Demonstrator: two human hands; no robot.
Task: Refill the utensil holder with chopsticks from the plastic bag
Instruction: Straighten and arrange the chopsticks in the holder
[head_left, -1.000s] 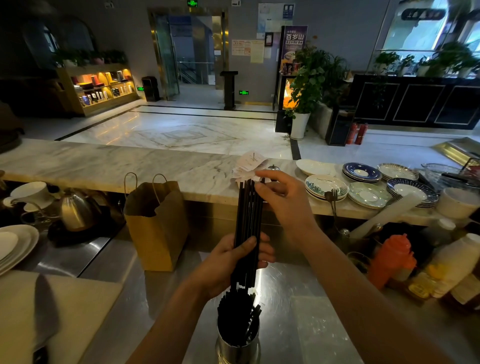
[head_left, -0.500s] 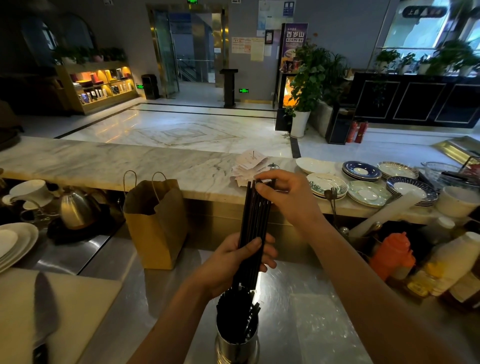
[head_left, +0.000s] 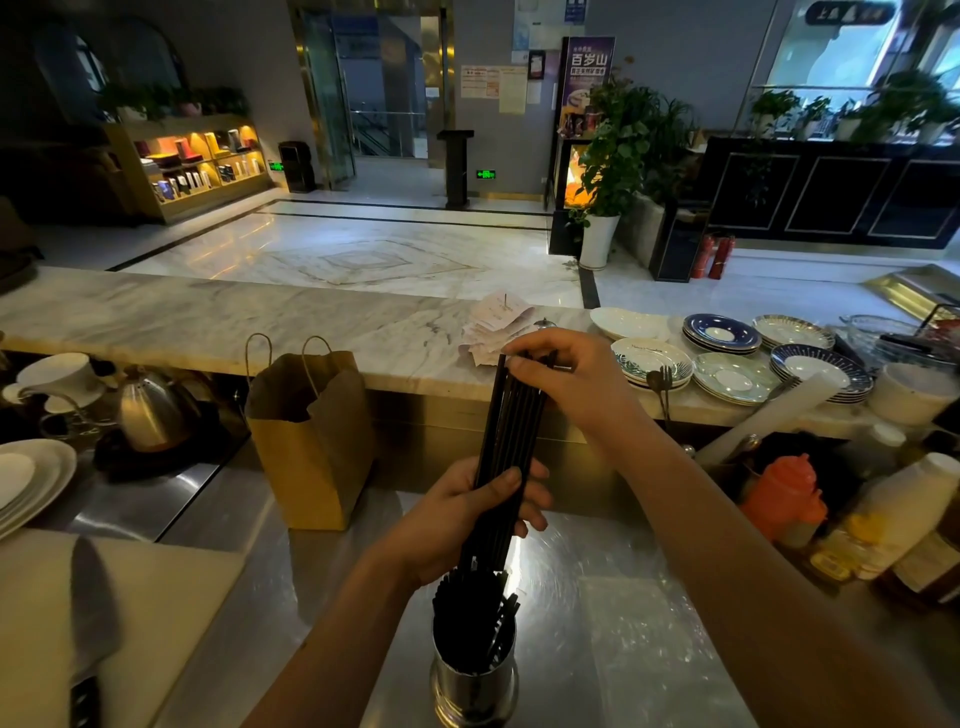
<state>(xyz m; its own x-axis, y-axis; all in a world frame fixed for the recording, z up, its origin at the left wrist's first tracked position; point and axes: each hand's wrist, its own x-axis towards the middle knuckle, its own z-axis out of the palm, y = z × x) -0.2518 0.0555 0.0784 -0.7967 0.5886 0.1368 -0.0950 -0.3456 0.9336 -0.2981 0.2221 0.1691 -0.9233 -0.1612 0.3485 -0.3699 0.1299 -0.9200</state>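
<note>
A round steel utensil holder stands on the steel counter near the bottom centre, with several black chopsticks sticking out of it. Just above it I hold a bundle of black chopsticks nearly upright, leaning to the right. My left hand grips the bundle's lower part, right over the holder. My right hand pinches the top ends of the bundle. A flat clear plastic bag lies on the counter right of the holder.
A brown paper bag stands left of my hands. A cutting board with a knife is at lower left, a kettle and white plates beyond. Stacked plates, an orange bottle and containers crowd the right.
The bundle's top has tilted to the right as my right hand shifted right along the ends. My left hand stays on the lower part above the holder.
</note>
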